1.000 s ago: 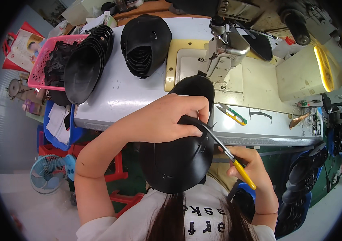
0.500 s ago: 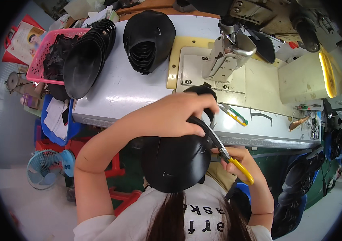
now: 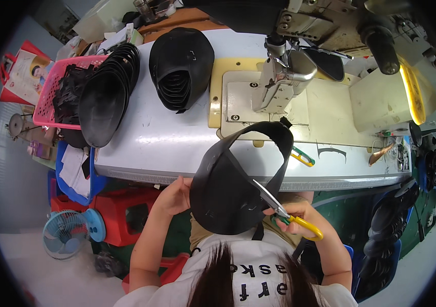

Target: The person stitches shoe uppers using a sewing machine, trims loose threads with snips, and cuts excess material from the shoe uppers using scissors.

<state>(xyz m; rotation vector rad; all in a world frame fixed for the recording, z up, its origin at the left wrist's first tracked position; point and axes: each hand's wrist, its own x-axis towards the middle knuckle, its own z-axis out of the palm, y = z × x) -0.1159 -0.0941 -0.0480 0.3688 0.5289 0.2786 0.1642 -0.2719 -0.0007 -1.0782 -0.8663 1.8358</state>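
1. Head view: the upper [image 3: 230,192], black and hollow, is before the person's body, above the lap, with its far part overlapping the table [image 3: 161,153] in sight.
2. Its opening faces up and away, toward the sewing machine [image 3: 287,77]; the table shows through it.
3. The left hand [image 3: 175,196] is at the upper's left edge, fingertips meeting it. Part of the fingers is hidden, so one cannot tell whether they pinch it.
4. The right hand [image 3: 293,212] is closed around the scissors [image 3: 275,203], near the upper's right side. Their yellow handle points toward the person; the blades lie across the upper in sight, and whether they touch it cannot be told.
5. Just beyond the upper's right side, the snips [image 3: 304,158] lie on the table, partly covered from sight, with a thin black strip [image 3: 332,151] to their right.
6. A black stack [image 3: 189,53] stands left of the machine; farther left, nested black pieces [image 3: 104,105] lean by the pink basket [image 3: 44,113].
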